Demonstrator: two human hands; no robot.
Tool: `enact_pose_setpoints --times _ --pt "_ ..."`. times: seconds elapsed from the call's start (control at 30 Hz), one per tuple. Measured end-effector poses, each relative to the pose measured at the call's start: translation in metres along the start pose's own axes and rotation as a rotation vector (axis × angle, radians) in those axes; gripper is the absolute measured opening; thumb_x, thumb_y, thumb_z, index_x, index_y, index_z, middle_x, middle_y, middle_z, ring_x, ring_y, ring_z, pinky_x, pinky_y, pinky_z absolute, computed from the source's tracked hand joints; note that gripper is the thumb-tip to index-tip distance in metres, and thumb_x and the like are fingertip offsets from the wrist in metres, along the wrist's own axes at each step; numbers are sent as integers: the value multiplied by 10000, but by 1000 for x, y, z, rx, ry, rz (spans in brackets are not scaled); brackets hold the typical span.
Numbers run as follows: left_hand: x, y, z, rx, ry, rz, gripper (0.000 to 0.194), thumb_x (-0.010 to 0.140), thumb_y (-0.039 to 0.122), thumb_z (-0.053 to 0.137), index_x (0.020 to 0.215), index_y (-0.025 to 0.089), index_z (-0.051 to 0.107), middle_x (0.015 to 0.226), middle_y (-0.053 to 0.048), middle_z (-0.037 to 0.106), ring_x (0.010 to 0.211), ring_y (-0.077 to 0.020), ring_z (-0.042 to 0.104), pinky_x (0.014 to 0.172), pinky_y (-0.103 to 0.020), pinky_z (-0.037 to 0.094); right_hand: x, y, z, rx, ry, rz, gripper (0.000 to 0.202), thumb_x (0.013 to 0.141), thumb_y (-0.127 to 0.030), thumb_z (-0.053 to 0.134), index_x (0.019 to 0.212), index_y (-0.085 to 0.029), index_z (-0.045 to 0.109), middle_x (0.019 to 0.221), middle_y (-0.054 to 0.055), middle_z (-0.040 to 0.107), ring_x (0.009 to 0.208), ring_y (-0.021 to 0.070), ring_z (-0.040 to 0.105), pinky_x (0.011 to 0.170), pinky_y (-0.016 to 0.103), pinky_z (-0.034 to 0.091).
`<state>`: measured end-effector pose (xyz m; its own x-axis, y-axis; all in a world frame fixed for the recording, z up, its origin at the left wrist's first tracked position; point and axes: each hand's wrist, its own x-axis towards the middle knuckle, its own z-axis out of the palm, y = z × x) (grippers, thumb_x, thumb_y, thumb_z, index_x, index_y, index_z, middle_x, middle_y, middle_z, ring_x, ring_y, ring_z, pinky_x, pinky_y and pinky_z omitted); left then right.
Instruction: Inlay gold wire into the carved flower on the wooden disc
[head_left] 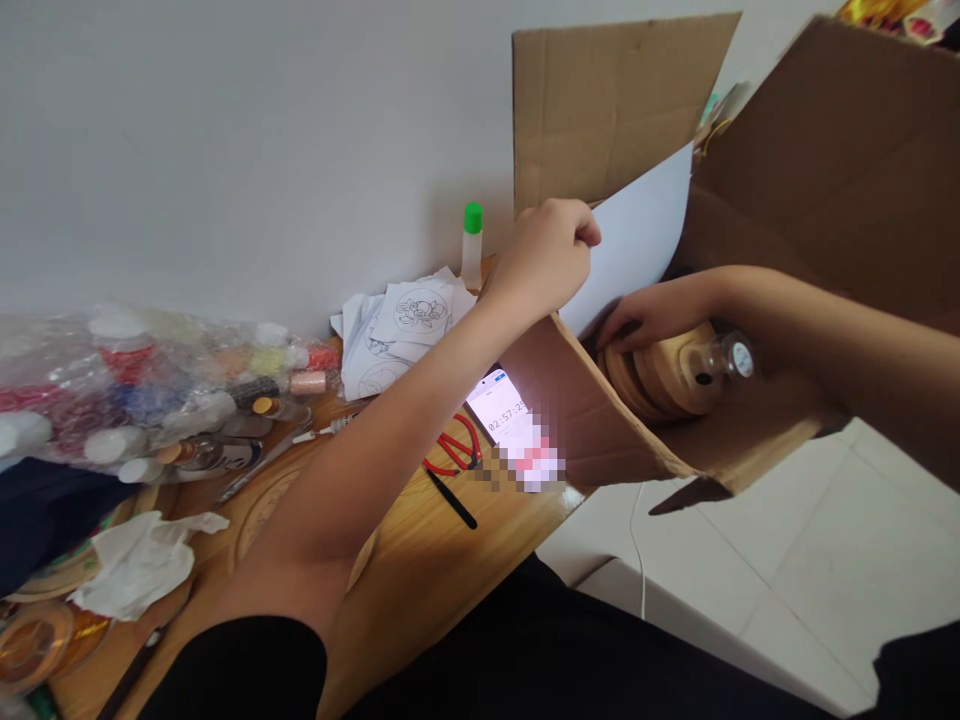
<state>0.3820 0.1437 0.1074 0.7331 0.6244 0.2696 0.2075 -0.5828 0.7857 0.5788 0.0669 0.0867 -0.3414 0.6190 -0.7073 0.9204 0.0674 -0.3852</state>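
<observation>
My left hand (553, 255) is closed at the left edge of a white sheet of paper (637, 225), raised above the open cardboard box (600, 400). The sheet curves down into the box beside an upright flap. Inside the box, my right hand (651, 312) reaches down with bent fingers, at the sheet's lower part and the rim of a stack of round wooden pieces (671, 375). Its fingertips are partly hidden, so what they grip cannot be made out. A small clear bottle with a pale cap (739, 357) lies by the stack, below my right forearm.
On the wooden table (420, 560) lie a lit phone (510, 420), red-handled pliers (457, 448), black tweezers (452, 500) and paper drawings (412, 312). A green-capped glue tube (472, 245) stands by the wall. Bagged bottles (150, 380) and crumpled tissue (142, 565) are at left.
</observation>
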Motion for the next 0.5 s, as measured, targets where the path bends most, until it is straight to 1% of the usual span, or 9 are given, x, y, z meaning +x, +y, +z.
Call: enact_pose_setpoints --times 0.13,0.37,0.5 --pt "0 0 0 32 5 8 342 805 3 420 840 209 691 994 -4 715 1026 -160 624 945 -294 471 -1 -6 0 1 13 45 336 762 -316 567 1027 -194 734 1137 58 706 1064 279 625 960 404 466" --pt "-1 1 0 56 26 17 349 800 9 415 844 203 701 996 -8 722 1022 -165 628 936 -293 476 0 -14 1 -1 30 96 289 713 -273 576 939 -172 725 1045 76 715 983 274 639 913 390 475" --pt "-2 0 0 34 42 56 344 790 2 415 835 188 701 976 -23 725 993 -175 634 919 -309 480 0 -15 1 -16 26 105 313 711 -239 547 958 -148 717 1036 85 719 959 264 641 891 379 474"
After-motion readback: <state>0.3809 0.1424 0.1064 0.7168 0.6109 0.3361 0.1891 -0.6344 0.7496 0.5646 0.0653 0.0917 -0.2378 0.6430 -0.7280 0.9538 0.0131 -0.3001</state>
